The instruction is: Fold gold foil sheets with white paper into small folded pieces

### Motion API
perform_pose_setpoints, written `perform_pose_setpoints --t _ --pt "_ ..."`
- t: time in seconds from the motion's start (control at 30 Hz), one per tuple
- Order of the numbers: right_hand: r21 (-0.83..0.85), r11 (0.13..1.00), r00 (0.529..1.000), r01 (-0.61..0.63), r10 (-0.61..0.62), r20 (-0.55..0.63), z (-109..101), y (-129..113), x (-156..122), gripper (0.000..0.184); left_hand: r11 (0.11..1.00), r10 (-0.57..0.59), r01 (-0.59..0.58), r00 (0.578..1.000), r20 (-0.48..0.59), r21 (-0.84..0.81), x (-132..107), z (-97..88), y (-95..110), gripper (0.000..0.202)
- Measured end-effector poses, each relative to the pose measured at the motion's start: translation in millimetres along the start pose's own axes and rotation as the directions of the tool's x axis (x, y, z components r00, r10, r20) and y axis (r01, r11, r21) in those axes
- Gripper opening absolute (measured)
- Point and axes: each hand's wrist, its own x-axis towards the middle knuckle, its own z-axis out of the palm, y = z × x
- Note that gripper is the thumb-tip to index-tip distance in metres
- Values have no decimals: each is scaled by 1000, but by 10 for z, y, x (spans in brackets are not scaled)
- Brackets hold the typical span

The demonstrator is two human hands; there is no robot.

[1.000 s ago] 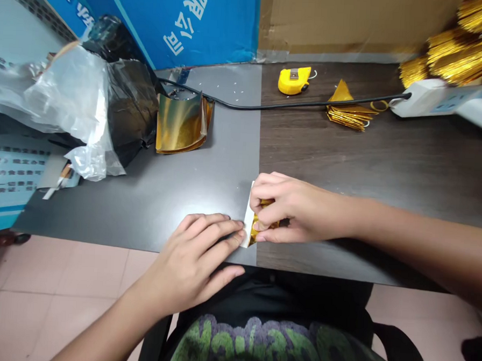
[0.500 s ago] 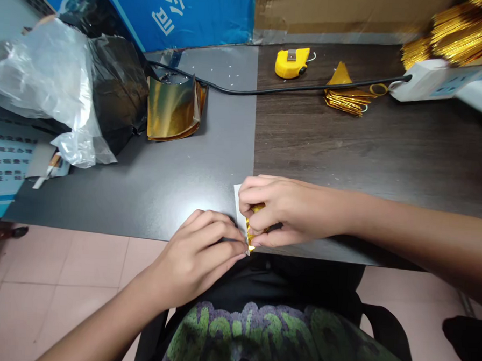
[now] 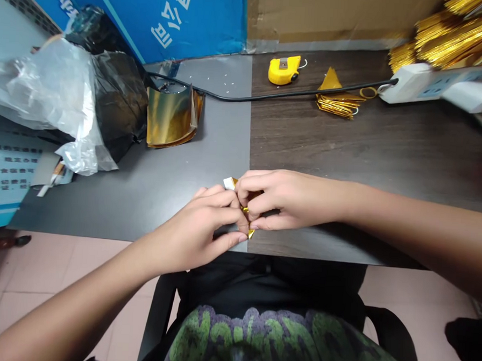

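A small folded piece of gold foil paper is pinched between my left hand and my right hand, just above the table's front edge. Its white back shows at one corner, and my fingers hide most of it. Farther back on the grey tabletop stands a curled stack of gold foil sheets. A small pile of folded gold triangles lies on the dark wood-grain tabletop. Neither hand touches these.
A black bag and a clear plastic bag sit at the left. A yellow tape measure, a black cable and a white power strip lie along the back. Gold strips are heaped at the back right.
My left hand has moved from the tabletop onto the paper, and both hands now pinch it. The paper has been folded smaller, with less white showing.
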Motion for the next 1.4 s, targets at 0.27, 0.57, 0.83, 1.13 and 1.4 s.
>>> perform_pose_setpoints --t 0.27,0.57,0.83,1.13,1.4 --pt "21 999 999 -30 31 -34 26 -42 -15 10 996 -89 91 995 -47 27 -18 59 59 6" --pt "24 998 997 -62 63 -41 49 -58 -29 11 983 -166 173 980 -110 56 -69 148 144 6" --pt "34 997 997 -71 72 -39 47 -60 -29 11 981 -179 187 975 -134 51 -58 184 137 6" --pt "36 998 998 -55 56 -41 55 -48 -32 12 982 -179 184 976 -128 33 -66 176 140 6" --pt "32 997 996 -71 73 -45 59 -79 -31 12 968 -243 251 956 -164 27 -43 200 163 2"
